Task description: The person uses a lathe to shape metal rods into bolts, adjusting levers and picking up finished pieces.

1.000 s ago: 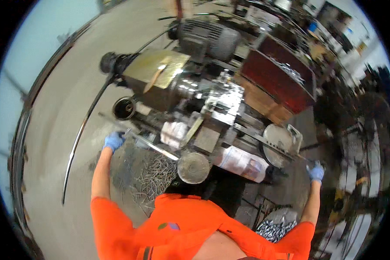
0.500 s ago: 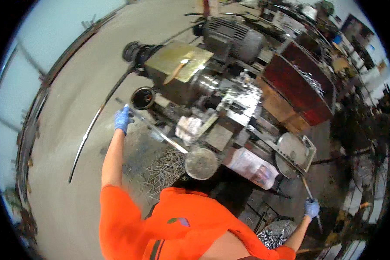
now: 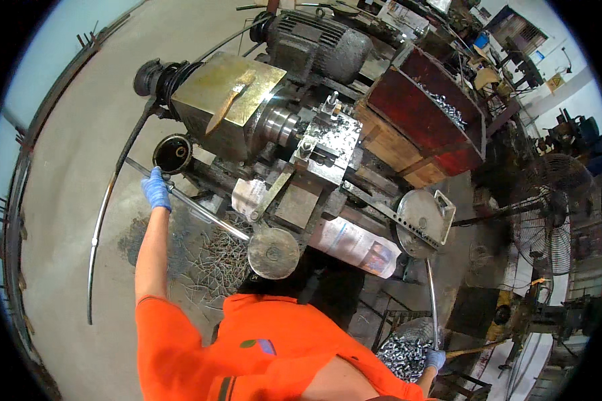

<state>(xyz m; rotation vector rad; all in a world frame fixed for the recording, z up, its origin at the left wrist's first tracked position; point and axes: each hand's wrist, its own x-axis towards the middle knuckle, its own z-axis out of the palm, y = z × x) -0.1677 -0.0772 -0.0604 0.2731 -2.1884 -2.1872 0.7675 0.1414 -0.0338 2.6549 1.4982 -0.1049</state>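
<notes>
My left hand (image 3: 156, 189), in a blue glove, is on a long metal lever bar (image 3: 211, 217), its fingers closed round it near the upper end. The bar slopes down to a round metal disc (image 3: 273, 254) on the front of a lathe-like machine (image 3: 324, 144). At the lower right my right hand (image 3: 435, 359), also gloved in blue, is closed round the lower end of a metal rod (image 3: 432, 301). That rod comes down from a larger round plate (image 3: 418, 217). Beside the right hand, a wire basket holds small shiny metal parts (image 3: 403, 357).
A wooden-handled brush (image 3: 224, 110) lies on the machine's yellowish cover (image 3: 194, 87). Behind stand a motor (image 3: 318, 47) and a red bin (image 3: 408, 100) of metal parts. Thin metal scraps (image 3: 224, 260) cover the floor by the lever. A fan (image 3: 542, 230) stands at right.
The view has shifted, so the machine sits further left. My right hand is now farther down the rod, at its lower end, beside the basket. The left hand stays on the bar.
</notes>
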